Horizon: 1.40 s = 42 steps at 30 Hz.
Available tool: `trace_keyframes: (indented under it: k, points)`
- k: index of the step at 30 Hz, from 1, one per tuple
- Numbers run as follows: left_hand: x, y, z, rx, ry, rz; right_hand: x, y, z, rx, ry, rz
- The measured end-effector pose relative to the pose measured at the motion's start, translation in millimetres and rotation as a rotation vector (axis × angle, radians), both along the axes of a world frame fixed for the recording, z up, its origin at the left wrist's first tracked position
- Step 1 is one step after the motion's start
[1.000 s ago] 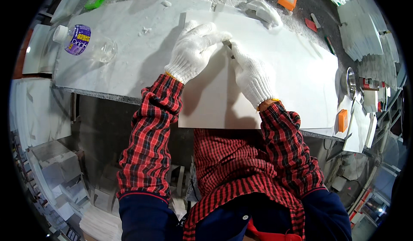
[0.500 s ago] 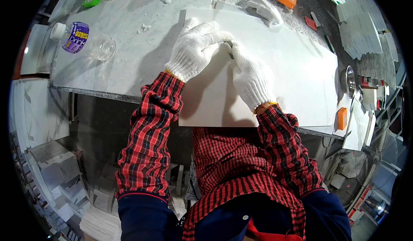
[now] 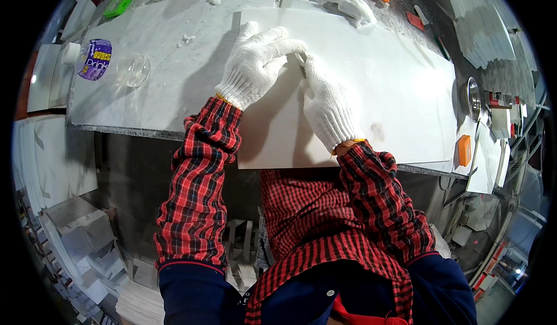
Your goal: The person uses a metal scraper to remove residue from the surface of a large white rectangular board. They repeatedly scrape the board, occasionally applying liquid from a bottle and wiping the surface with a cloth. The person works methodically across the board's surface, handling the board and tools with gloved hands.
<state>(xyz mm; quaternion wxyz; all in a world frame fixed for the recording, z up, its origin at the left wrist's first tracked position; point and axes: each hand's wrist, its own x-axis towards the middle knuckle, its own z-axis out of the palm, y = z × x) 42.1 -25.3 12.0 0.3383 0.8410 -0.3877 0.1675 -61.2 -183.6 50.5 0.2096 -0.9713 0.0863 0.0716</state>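
The panel [image 3: 400, 99] looks smooth (the bottle [image 3: 94, 60], clear plastic).

apron [image 3: 319, 226]: red-black checks | sleeves [image 3: 194, 191], either side of apron: red-black plaid, gathered, red-trimmed | gloves [image 3: 333, 107], beyond apron: white ribbed knit, yellow-edged | shirt [image 3: 191, 290], below apron: navy | button [image 3: 330, 293], below apron: pale, round
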Motion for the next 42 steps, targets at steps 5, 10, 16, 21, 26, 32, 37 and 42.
trace_keyframes:
  k: [5, 10, 16, 21, 26, 32, 37, 42]
  points:
    - [-1.6, 2.2, -0.4, 0.014, 0.068, -0.017, -3.0, 4.5, 4.0, 0.041, -0.023, 0.02]
    - [-2.3, 5.1, -0.2, 0.081, 0.218, -0.077, -20.5, 16.0, -4.2, 0.131, -0.069, 0.089]
    - [-3.0, 3.3, -0.1, -0.166, 0.044, -0.015, -20.8, 10.2, -9.9, 0.236, -0.174, 0.103]
    - [2.2, 9.1, -10.5, -0.297, -0.018, 0.139, -40.3, 8.4, -8.6, 0.304, -0.249, 0.163]
    - [-2.6, 22.7, -6.5, -0.325, -0.018, 0.298, -78.2, -8.2, 5.1, 0.267, -0.089, 0.368]
    - [-60.6, 41.3, 28.1, -0.075, 0.178, 0.261, -104.0, -37.0, -9.1, 0.51, -0.177, 0.259]
    - [-122.1, 11.2, 47.0, -0.043, 0.143, 0.216, -96.6, -41.4, 6.5, 0.817, -0.074, -0.013]
    - [-146.7, -16.6, 31.1, 0.174, 0.164, 0.035, -89.2, -59.6, -9.5, 0.623, -0.12, -0.08]
